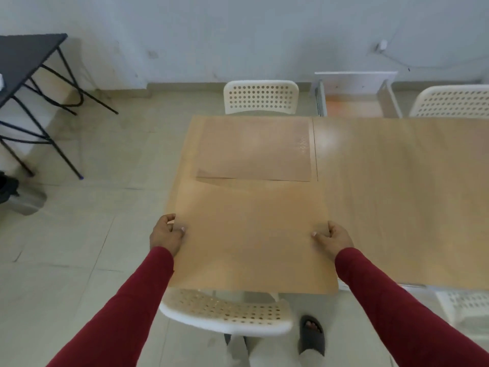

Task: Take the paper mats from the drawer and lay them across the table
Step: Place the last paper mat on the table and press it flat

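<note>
A tan paper mat (251,234) hangs over the near left end of the wooden table (397,194). My left hand (166,234) pinches its left edge and my right hand (333,235) pinches its right edge. The mat's near edge reaches past the table edge, above a chair. A second paper mat (254,149) lies flat on the far left part of the table, just beyond the held one. An open drawer (357,99) lies on the floor behind the table, by the wall.
White perforated chairs stand around the table: one near me (227,311), one at the far side (260,96), one at the far right (455,102). A black folding table (23,56) stands at the left. My sandalled foot (312,335) is on the tiled floor.
</note>
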